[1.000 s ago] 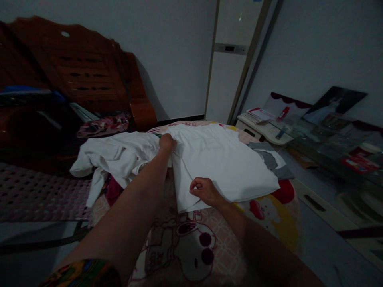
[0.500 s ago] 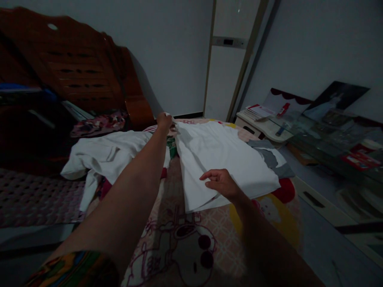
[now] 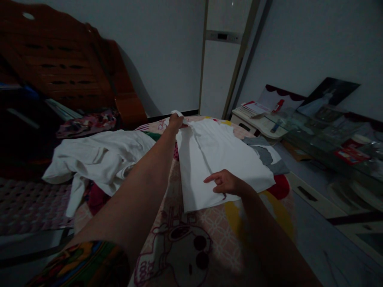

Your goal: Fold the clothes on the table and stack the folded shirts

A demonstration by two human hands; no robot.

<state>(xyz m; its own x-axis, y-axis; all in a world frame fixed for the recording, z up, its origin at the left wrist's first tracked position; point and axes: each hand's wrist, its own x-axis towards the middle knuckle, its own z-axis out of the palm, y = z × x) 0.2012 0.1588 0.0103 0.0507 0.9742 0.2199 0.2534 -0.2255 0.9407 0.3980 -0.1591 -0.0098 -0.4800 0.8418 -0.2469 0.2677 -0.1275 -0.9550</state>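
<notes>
A white T-shirt lies spread on the patterned cloth, with a crease running lengthwise near its left side. At its far left corner my left hand is closed on the fabric, a bit of white poking up past the fingers. My right hand is over the near part of the shirt, index finger stretched out and the other fingers partly curled. Its fingertips are at the fabric, and I see nothing gripped in them. A grey and white garment lies by the shirt's right side.
The cartoon-printed cloth covers a rounded surface. To the left are a heap of white clothing and a carved wooden seat. A glass-topped stand is on the right; a tall white cabinet-like unit stands behind.
My left hand has moved right with the shirt's far left corner, bringing the side strip inward. My right hand has shifted slightly right, its index finger now straighter. The view has turned slightly.
</notes>
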